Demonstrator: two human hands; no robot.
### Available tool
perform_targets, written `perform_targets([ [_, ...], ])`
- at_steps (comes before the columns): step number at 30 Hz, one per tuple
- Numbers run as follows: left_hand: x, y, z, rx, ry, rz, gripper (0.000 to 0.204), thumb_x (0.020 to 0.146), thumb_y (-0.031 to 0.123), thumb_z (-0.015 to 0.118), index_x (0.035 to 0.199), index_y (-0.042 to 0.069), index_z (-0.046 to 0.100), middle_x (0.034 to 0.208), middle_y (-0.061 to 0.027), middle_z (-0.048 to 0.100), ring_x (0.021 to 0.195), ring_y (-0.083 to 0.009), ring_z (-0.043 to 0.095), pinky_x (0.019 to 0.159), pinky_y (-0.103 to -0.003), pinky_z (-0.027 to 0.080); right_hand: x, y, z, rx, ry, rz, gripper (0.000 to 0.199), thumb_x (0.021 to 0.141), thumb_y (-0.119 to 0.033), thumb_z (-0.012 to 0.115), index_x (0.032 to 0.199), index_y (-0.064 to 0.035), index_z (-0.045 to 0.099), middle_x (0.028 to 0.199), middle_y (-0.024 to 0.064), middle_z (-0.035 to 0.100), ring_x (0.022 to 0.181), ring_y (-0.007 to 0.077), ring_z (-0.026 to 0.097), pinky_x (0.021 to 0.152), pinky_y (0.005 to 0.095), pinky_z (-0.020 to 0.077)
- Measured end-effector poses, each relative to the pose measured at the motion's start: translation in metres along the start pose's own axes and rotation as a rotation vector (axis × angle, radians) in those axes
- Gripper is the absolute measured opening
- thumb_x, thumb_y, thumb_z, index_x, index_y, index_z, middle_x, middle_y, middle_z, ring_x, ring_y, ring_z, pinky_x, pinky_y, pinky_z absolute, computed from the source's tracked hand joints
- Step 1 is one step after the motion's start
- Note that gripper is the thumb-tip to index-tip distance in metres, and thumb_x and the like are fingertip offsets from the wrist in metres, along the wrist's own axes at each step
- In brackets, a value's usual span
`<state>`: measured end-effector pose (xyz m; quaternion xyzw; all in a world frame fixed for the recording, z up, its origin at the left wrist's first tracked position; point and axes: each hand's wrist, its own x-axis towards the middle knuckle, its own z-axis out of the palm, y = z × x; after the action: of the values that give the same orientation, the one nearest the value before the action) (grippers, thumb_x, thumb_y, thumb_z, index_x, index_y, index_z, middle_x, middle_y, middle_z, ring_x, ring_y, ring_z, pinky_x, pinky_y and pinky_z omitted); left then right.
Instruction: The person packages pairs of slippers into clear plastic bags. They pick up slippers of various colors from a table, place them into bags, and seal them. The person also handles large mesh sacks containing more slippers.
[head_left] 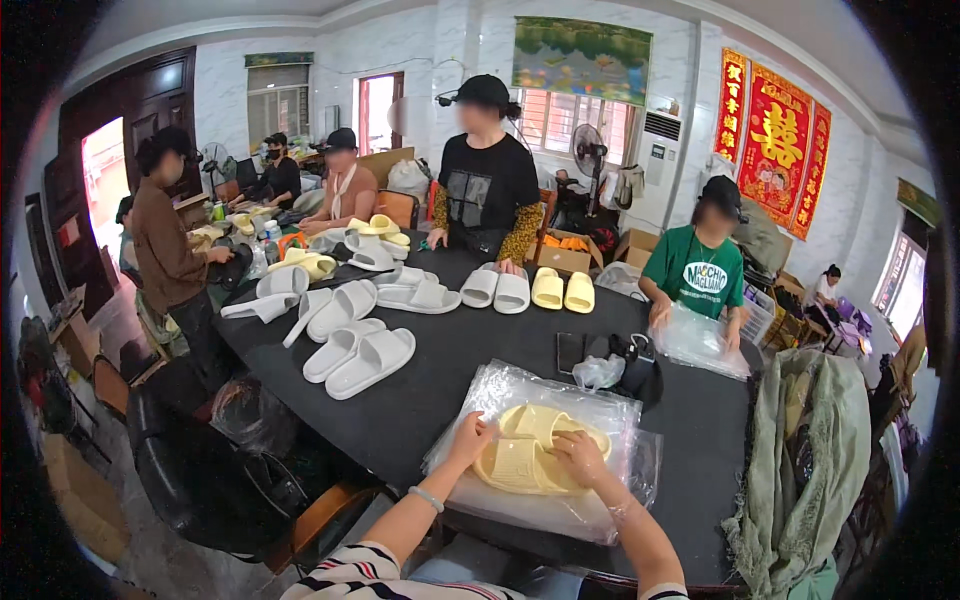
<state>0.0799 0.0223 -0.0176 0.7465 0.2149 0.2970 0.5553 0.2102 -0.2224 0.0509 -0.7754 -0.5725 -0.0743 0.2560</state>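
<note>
A pair of pale yellow slippers (516,466) lies in front of me, one beside the other, on a stack of clear plastic bags (505,392). My left hand (474,438) is at the slippers' left end, fingers drawn together by the plastic; what they pinch is too small to make out. Bent fingers of my right hand (580,458) grip the slippers near their right end. Whether a layer of plastic covers the slippers, I cannot tell.
Several grey slippers (360,360) and a yellow pair (563,290) stand on the black table (450,375). A phone (571,350) and crumpled plastic (598,372) lie beyond the bags. Across the table, a person in green (695,270) handles clear bags. Sacking (805,450) hangs at right.
</note>
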Motion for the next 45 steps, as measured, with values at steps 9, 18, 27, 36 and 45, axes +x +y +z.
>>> perform_targets([
  [9, 0.006, 0.001, 0.005, 0.093, -0.148, -0.037, 0.040, 0.080, 0.011, 0.070, 0.116, 0.001, 0.056, 0.079, -0.0052, 0.058, 0.066, -0.0120, 0.052, 0.056, -0.029, 0.044, 0.014, -0.027, 0.022, 0.094, -0.077, 0.299, 0.039, 0.076, -0.036, 0.069, 0.093, -0.0014, 0.062, 0.097, 0.0211, 0.061, 0.092, 0.0397, 0.058, 0.081, 0.0478, 0.0462],
  [18, 0.010, -0.020, -0.005, 0.204, -0.030, 0.227, 0.032, 0.084, -0.005, 0.054, 0.114, 0.003, 0.060, 0.078, -0.0048, 0.056, 0.066, -0.0126, 0.048, 0.060, -0.029, 0.040, -0.066, 0.007, -0.020, -0.060, 0.227, 0.526, 0.029, 0.075, -0.033, 0.069, 0.081, -0.0053, 0.061, 0.087, 0.0140, 0.061, 0.086, 0.0336, 0.060, 0.073, 0.0447, 0.0493],
  [27, 0.012, -0.028, -0.006, 0.236, 0.001, 0.398, 0.032, 0.087, -0.001, 0.050, 0.118, 0.000, 0.060, 0.103, -0.0118, 0.063, 0.077, -0.0205, 0.053, 0.070, -0.031, 0.043, -0.201, 0.024, -0.122, -0.186, 0.585, 1.094, 0.029, 0.076, -0.030, 0.067, 0.080, -0.0021, 0.061, 0.082, 0.0169, 0.063, 0.080, 0.0359, 0.061, 0.071, 0.0448, 0.0486],
  [36, -0.007, 0.015, -0.013, 0.410, 0.067, 0.301, 0.029, 0.086, 0.011, 0.057, 0.106, -0.008, 0.064, 0.093, -0.0267, 0.066, 0.084, -0.0381, 0.061, 0.080, -0.041, 0.048, -0.140, -0.042, -0.184, 0.812, 1.282, 0.533, 0.035, 0.082, -0.012, 0.072, 0.114, -0.0038, 0.060, 0.106, 0.0072, 0.064, 0.094, 0.0152, 0.060, 0.082, 0.0313, 0.0502],
  [45, 0.001, 0.028, 0.007, 0.376, 0.077, 0.326, 0.029, 0.086, 0.012, 0.058, 0.106, -0.007, 0.064, 0.092, -0.0267, 0.066, 0.082, -0.0384, 0.060, 0.078, -0.041, 0.049, -0.020, -0.113, -0.058, 0.192, 0.591, 0.438, 0.034, 0.080, -0.027, 0.067, 0.095, 0.0017, 0.054, 0.100, 0.0187, 0.057, 0.093, 0.0377, 0.057, 0.077, 0.0439, 0.0494],
])
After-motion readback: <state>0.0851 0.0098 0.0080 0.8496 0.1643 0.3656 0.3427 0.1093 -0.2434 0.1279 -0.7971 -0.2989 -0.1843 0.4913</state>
